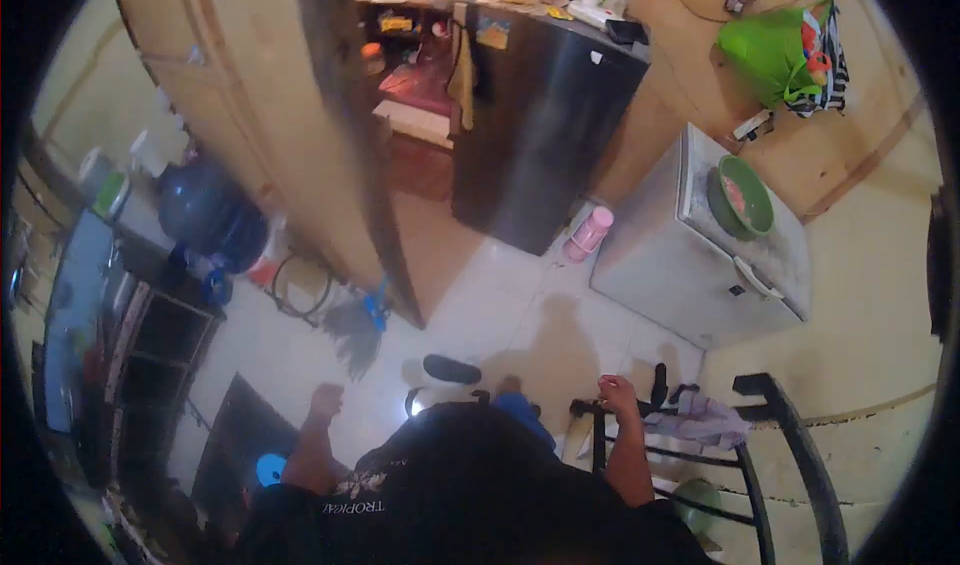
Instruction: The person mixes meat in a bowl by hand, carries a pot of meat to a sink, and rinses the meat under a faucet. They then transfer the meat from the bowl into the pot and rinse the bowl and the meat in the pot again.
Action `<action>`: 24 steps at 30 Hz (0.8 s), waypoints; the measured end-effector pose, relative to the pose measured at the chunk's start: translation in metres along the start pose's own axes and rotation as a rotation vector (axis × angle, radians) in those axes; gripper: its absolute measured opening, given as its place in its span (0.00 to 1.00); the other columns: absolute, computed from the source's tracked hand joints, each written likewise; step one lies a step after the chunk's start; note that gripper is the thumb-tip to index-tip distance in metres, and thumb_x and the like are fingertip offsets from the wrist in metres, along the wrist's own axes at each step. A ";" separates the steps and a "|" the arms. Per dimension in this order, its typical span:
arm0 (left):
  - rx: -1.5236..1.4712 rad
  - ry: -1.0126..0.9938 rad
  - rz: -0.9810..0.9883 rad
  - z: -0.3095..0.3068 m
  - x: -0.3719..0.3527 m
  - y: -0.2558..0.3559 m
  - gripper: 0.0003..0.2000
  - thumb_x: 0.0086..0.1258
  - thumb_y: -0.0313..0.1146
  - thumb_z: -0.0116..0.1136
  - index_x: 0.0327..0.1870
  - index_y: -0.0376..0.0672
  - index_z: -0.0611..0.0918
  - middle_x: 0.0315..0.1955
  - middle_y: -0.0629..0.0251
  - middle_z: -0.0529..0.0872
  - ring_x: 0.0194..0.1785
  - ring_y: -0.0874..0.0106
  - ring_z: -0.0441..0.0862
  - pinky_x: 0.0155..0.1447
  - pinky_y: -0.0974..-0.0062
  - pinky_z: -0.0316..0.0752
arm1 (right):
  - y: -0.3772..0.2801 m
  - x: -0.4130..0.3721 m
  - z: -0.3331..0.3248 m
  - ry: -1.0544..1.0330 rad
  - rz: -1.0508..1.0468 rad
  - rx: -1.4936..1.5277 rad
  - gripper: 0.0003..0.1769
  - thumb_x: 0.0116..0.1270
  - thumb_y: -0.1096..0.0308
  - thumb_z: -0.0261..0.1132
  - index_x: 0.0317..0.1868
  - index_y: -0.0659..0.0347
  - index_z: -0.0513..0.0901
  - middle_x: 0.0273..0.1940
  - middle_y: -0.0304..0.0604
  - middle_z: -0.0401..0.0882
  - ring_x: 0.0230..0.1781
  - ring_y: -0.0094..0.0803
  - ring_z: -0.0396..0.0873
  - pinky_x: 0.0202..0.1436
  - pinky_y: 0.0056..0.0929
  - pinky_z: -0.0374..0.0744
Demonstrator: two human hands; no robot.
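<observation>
My left hand (327, 401) hangs over the tiled floor on the left, its fingers loosely curled in and nothing showing in them. On the other side, my right hand (618, 393) is raised with curled fingers, and no object shows in it. It overlaps the end of a black metal frame (757, 465) in this view. A light, crumpled cloth (700, 423) hangs over that frame, just right of the hand. A dark slipper (452, 369) lies on the floor between the two hands.
Ahead stands a dark refrigerator (555, 115); right of it, a white chest (650, 275) carries a green basin (765, 200). A pink tumbler (588, 233) stands between them. Leftward are a wooden door (290, 115), a blue water jug (210, 215) and a broom (352, 333).
</observation>
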State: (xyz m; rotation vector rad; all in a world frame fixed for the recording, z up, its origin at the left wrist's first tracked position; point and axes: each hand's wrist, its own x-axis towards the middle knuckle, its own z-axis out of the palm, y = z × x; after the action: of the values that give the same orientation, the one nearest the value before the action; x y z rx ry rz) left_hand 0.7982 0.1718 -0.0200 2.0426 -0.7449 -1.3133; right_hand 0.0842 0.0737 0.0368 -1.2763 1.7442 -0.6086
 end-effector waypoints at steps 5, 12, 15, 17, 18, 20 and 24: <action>-0.345 -0.295 -0.028 0.050 0.142 0.085 0.09 0.62 0.37 0.55 0.41 0.44 0.78 0.26 0.69 0.79 0.30 0.74 0.77 0.34 0.72 0.74 | -0.053 0.078 -0.036 0.036 0.196 0.421 0.22 0.58 0.58 0.67 0.48 0.63 0.78 0.34 0.42 0.81 0.31 0.28 0.80 0.25 0.26 0.77; -0.337 -0.187 -0.143 0.214 0.076 0.292 0.16 0.66 0.41 0.53 0.52 0.47 0.73 0.37 0.65 0.79 0.36 0.70 0.78 0.36 0.71 0.74 | -0.126 0.201 -0.103 -0.012 0.210 0.259 0.21 0.59 0.58 0.66 0.49 0.61 0.78 0.35 0.41 0.80 0.30 0.26 0.79 0.24 0.24 0.77; -0.417 -0.424 -0.028 0.245 0.161 0.287 0.14 0.67 0.41 0.51 0.49 0.44 0.74 0.40 0.64 0.80 0.41 0.68 0.79 0.40 0.70 0.76 | -0.139 0.250 -0.131 -0.012 0.227 0.074 0.19 0.59 0.58 0.66 0.47 0.60 0.78 0.35 0.39 0.80 0.29 0.26 0.79 0.24 0.24 0.77; -0.197 -0.387 -0.029 0.254 0.167 0.330 0.16 0.68 0.41 0.49 0.49 0.40 0.76 0.44 0.61 0.80 0.45 0.66 0.79 0.46 0.67 0.76 | -0.114 0.291 -0.143 -0.030 0.182 -0.073 0.18 0.60 0.59 0.66 0.46 0.60 0.79 0.35 0.39 0.80 0.30 0.26 0.79 0.25 0.24 0.77; -0.209 -0.384 -0.029 0.250 0.163 0.364 0.16 0.68 0.41 0.49 0.49 0.40 0.76 0.44 0.61 0.80 0.45 0.66 0.79 0.46 0.67 0.76 | -0.092 0.316 -0.148 -0.039 0.130 -0.204 0.16 0.60 0.59 0.66 0.45 0.59 0.80 0.35 0.38 0.81 0.31 0.26 0.79 0.26 0.24 0.77; -0.258 -0.248 -0.022 0.242 0.172 0.411 0.17 0.68 0.42 0.49 0.50 0.39 0.76 0.45 0.59 0.80 0.45 0.66 0.79 0.49 0.66 0.75 | -0.029 0.353 -0.148 -0.093 0.004 -0.309 0.15 0.59 0.60 0.66 0.44 0.58 0.80 0.35 0.39 0.81 0.30 0.27 0.80 0.27 0.27 0.78; -0.461 -0.160 0.072 0.220 0.290 0.420 0.17 0.68 0.42 0.49 0.51 0.40 0.76 0.44 0.58 0.80 0.46 0.65 0.79 0.50 0.66 0.75 | 0.045 0.359 -0.130 -0.228 -0.108 -0.401 0.15 0.54 0.63 0.66 0.43 0.57 0.82 0.32 0.42 0.82 0.29 0.32 0.81 0.37 0.37 0.80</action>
State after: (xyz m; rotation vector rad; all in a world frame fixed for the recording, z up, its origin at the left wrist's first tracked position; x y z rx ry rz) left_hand 0.6402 -0.3576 0.0419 1.5478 -0.5168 -1.4612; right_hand -0.0863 -0.2570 -0.0608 -1.6531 1.6627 -0.1621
